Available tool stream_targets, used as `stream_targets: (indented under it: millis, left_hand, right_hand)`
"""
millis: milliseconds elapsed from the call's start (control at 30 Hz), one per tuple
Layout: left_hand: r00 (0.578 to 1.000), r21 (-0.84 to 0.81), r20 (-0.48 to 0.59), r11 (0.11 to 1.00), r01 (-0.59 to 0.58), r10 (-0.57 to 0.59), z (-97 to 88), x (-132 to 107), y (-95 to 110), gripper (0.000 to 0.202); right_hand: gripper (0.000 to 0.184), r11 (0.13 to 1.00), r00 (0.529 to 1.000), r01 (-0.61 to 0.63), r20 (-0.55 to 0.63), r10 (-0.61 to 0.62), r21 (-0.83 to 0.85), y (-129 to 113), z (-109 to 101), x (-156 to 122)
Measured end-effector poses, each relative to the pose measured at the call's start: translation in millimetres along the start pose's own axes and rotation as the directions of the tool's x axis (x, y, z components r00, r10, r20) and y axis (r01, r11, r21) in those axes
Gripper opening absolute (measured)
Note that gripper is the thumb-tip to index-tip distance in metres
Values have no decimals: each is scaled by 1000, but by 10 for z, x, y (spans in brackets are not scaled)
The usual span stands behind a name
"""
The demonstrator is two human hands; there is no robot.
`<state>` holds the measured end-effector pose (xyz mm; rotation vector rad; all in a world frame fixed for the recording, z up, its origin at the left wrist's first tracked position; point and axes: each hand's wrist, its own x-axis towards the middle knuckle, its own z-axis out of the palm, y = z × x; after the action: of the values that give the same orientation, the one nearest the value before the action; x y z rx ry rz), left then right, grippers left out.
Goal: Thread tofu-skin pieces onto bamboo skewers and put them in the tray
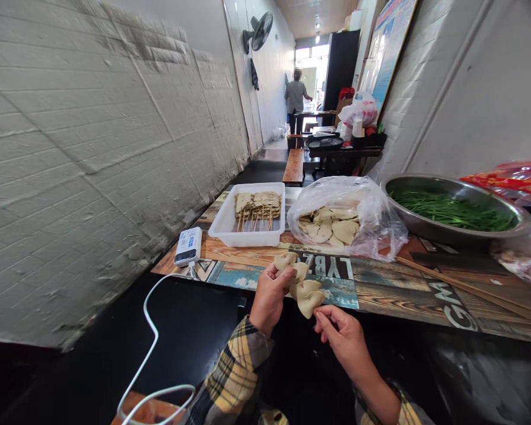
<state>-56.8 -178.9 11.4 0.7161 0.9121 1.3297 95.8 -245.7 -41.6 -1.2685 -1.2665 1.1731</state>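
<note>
Several thin beige slices (pixel 308 295), folded and bunched in a row like food on a skewer, hang between my two hands above the table's front edge. My left hand (pixel 269 295) is closed on the upper slices, thumb on top. At the lower end, my right hand (pixel 336 330) pinches by the edge of the last slice; any stick there is hidden. Beyond them, a white plastic box (pixel 246 238) holds finished-looking skewers of flat slices (pixel 257 203), sticks toward me. To its right, a clear plastic bag (pixel 380 230) lies open with loose slices (pixel 331 227) inside.
A steel basin (pixel 460 237) of green chives or similar stalks (pixel 451 209) stands at the right. Long wooden sticks (pixel 464 286) lie before it. A white power bank (pixel 188 245) with a cable (pixel 153 321) sits at the left edge. Further back, a person (pixel 296 97) stands.
</note>
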Motion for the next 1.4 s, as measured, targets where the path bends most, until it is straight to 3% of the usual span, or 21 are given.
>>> stream_targets:
  millis: [100, 267, 467, 700, 1000, 1233, 1400]
  left_hand:
    - [998, -40, 37, 998, 53, -51, -18, 1, -13, 40]
    - [999, -28, -10, 999, 33, -33, -38, 7, -35, 43]
    - [999, 5, -10, 999, 32, -32, 23, -34, -31, 44]
    - [999, 5, -29, 999, 33, -33, 61, -63, -24, 41]
    - [1000, 39, -16, 999, -13, 14, 108, -141, -2, 34]
    - [998, 84, 13, 994, -70, 69, 145, -198, -19, 30]
    - [997, 101, 1, 992, -72, 72, 166, -208, -45, 33]
  right_hand:
    - [38, 998, 999, -48, 14, 47, 50, 8, -5, 6]
    - [40, 930, 968, -246, 124, 219, 273, 32, -6, 16]
    - [42, 836, 946, -317, 210, 246, 448, -63, 4, 68]
    - [44, 856, 966, -255, 75, 248, 451, -23, 23, 92]
    - [37, 961, 996, -86, 1, 89, 263, -74, -6, 83]
    - [40, 907, 991, -128, 30, 127, 401, -99, 34, 89]
    - [37, 913, 992, -126, 20, 128, 389, -126, 52, 91]
